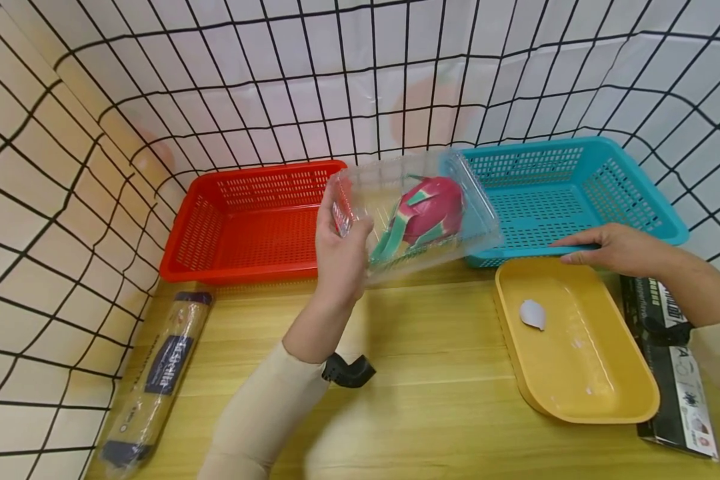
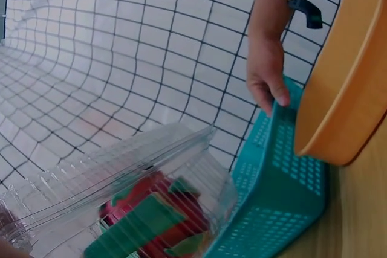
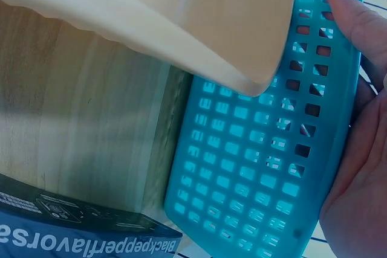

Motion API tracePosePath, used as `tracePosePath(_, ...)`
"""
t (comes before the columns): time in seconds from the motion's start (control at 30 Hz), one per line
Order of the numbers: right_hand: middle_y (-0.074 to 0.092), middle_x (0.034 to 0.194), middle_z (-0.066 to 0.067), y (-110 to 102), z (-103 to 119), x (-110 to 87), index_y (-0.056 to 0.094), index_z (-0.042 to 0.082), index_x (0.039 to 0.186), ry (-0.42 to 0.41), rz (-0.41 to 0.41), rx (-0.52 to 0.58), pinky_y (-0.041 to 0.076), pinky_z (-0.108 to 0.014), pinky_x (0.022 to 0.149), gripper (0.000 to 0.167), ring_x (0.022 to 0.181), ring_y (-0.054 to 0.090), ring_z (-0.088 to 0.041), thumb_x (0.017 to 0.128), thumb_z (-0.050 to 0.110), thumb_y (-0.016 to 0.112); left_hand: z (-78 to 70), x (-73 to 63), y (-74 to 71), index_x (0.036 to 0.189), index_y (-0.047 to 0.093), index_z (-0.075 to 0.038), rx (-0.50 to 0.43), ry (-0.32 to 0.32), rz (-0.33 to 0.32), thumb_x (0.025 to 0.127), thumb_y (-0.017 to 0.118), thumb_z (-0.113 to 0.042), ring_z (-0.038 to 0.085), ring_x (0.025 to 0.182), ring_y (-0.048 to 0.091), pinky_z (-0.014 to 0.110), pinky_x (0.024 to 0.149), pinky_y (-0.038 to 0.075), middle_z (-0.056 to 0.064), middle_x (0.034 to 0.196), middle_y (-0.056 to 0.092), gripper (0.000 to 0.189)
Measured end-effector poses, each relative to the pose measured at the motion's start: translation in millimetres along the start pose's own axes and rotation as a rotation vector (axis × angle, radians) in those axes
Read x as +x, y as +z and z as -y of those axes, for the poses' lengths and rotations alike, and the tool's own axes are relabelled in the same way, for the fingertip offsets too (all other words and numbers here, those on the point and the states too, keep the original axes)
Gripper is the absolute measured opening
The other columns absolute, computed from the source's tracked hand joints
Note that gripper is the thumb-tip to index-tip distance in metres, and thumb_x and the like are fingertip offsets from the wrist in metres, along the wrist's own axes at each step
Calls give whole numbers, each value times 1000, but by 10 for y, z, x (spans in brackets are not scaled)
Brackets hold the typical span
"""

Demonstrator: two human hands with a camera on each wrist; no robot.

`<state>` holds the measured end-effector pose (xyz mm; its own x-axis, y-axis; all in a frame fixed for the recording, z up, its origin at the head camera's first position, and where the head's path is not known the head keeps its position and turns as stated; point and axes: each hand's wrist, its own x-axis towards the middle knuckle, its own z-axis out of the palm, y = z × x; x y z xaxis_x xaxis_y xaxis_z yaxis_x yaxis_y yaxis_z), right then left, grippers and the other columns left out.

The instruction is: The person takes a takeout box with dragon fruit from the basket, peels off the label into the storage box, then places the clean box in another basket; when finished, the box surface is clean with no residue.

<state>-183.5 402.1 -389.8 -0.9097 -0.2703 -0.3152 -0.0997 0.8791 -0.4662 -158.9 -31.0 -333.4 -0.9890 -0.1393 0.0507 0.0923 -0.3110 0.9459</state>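
Note:
My left hand [image 1: 342, 257] grips one end of a clear plastic box [image 1: 366, 177], held tilted in the air between the red and blue baskets. Inside the box lies a pink dragon fruit [image 1: 435, 210] with green scales, seen through the plastic in the left wrist view too. My right hand [image 1: 627, 250] pinches the near rim of the blue basket [image 1: 552, 197]; in the right wrist view its thumb lies on the outer side, the other fingers mostly hidden behind the rim. The box's right end overlaps the blue basket's left side in the head view.
A red basket [image 1: 270, 233] stands at the back left. A yellow tray [image 1: 594, 373] holding a small white piece [image 1: 533, 313] sits before the blue basket, beside a black box [image 1: 678, 373]. A pasta pack [image 1: 168, 367] lies at left. Black wire mesh [image 1: 312, 87] surrounds the table.

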Motion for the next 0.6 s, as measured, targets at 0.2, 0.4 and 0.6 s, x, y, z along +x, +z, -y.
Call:
tracePosePath(0.2,52,144,-35,-26,15,-3,60,6,142,6,22,-11,47,-69,95,52,133,44,-61,102,39,62,60,175,255,157,35,-34,57,-18,-40,89,62,-2,16,144,34,32,102,49,-11,163,33,80)
tracePosePath(0.4,54,142,-35,-38,-18,21,58,2,142,26,45,-14,45,-71,96,55,133,42,-62,102,40,60,143,309,518,162,26,-27,45,-71,-11,89,63,-3,23,139,42,31,101,53,-3,159,36,85)
tracePosePath(0.6,51,145,-36,-30,-23,28,58,2,143,29,61,-18,42,-74,98,57,134,40,-63,103,43,58,238,401,765,162,27,-29,92,-101,11,90,64,-4,21,131,44,30,90,57,-4,163,33,85)
